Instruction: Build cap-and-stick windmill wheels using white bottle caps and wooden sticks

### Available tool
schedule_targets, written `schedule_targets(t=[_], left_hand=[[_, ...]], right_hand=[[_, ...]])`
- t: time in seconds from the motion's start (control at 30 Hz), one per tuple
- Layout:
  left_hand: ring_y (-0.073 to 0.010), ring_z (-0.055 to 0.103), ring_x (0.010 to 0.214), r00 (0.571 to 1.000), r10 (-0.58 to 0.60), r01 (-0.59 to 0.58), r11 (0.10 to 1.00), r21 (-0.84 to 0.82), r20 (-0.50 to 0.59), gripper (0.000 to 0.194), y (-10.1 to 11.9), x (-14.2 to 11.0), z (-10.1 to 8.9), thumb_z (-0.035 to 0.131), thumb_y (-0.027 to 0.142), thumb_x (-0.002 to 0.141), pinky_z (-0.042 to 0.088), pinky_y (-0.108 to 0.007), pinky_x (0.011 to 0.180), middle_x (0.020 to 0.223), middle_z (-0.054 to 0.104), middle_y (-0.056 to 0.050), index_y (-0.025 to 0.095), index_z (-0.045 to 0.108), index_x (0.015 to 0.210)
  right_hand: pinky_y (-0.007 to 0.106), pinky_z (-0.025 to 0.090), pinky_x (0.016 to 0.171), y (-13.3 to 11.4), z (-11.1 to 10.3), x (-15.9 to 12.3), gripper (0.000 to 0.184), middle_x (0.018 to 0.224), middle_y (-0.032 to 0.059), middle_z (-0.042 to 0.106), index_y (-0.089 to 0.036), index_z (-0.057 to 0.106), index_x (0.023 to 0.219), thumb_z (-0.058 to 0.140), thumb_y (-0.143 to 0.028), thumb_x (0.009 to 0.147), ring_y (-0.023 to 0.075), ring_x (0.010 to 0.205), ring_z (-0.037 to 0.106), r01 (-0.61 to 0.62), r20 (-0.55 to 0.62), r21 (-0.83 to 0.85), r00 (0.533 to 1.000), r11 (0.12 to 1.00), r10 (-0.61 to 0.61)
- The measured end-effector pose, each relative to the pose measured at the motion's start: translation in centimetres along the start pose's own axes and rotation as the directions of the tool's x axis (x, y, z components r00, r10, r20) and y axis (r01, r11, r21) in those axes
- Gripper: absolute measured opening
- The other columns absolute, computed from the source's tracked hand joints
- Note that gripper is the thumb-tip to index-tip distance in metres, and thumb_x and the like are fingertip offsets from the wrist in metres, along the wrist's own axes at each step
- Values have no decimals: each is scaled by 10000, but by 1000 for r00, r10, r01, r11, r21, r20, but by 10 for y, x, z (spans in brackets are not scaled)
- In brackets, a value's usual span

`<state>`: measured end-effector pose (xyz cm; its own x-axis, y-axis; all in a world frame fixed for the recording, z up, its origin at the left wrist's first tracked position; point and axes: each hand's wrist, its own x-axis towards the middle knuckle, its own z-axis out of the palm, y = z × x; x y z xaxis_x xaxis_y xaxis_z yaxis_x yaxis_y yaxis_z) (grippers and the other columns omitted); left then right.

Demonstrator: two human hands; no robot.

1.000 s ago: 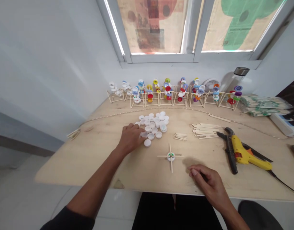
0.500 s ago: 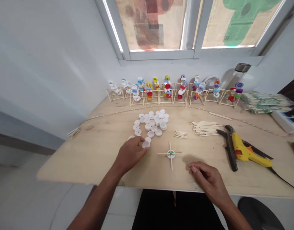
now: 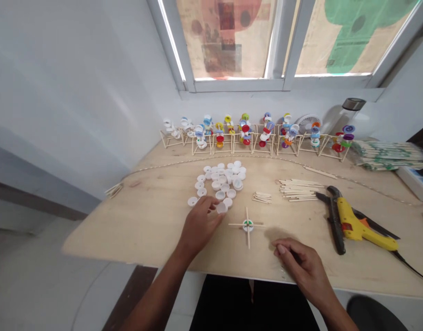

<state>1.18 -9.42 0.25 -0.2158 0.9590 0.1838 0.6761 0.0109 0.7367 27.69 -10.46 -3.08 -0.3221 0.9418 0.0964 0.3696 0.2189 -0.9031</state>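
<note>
Pinching a white cap (image 3: 221, 208) w/ our L hand (image 3: 202, 225), just below ctr of frame, beside the cap pile (image 3: 228, 177). Our R hand (image 3: 300, 264), lower right, is curled closed. Stick cross (image 3: 248, 225) lies btwn our hands, lower ctr, on the table (image 3: 145, 234). Glue gun (image 3: 352, 220)'s at far R.

The left hand (image 3: 201, 225) covers part of the white cap (image 3: 222, 208) in its grip. The right hand (image 3: 301, 264) is curled, palm side out of sight; whether anything is pinched there cannot be determined. Crossed sticks (image 3: 248, 240) obscure the middle of the green-marked cap (image 3: 245, 229), its marking too small to read. The fan (image 3: 305, 123) is partly blocked by a wheel model (image 3: 315, 134). Cord (image 3: 413, 268), power strip (image 3: 415, 183), window (image 3: 228, 41) and stool (image 3: 368, 315) are cut off at the view's edges.
</note>
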Motion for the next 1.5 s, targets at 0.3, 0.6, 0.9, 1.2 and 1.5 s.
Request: schedule_targets(t=[0.3,0.6,0.9,1.2,1.5], left_hand=[[-109,540,637,863,-256,500,305,-810,436,250,37,-73,15,738,263,655,444,-227,623,752,613,-19,177,644,870],[-120,543,705,769,-112,610,-164,-775,629,203,51,-95,49,677,227,749,444,-245,695,778,597,-50,113,650,914],[-124,558,798,734,-143,561,-422,-712,663,158,52,-102,58,614,192,799,450,-247,785,862,616,-56,111,660,927],[-133,552,770,743,-110,579,-389,-717,660,147,50,-104,54,584,214,810,441,-262,783,821,606,-61,106,658,877],[-147,543,639,801,-105,591,-12,-807,589,225,44,-93,25,673,297,704,435,-278,650,695,604,-40,136,646,857]], right_hand=[[248,517,654,-13,-3,-4,214,774,52,693,-200,685,925,518,-326,879,187,748,650,71,-91,43,994,997,-67],[332,476,854,-40,16,-13,355,1083,62,617,-253,527,1184,579,-190,838,197,1010,562,324,99,-7,942,946,-322],[347,463,839,-44,26,-10,340,1025,68,627,-212,550,1141,609,-172,809,202,966,554,284,64,34,956,958,-286],[350,468,844,-45,27,-11,351,1057,84,605,-205,558,1149,621,-173,805,207,991,548,324,76,24,943,946,-325],[317,474,830,-53,24,-11,268,1019,58,626,-240,614,1081,582,-135,836,183,973,571,357,44,111,931,927,-364]])
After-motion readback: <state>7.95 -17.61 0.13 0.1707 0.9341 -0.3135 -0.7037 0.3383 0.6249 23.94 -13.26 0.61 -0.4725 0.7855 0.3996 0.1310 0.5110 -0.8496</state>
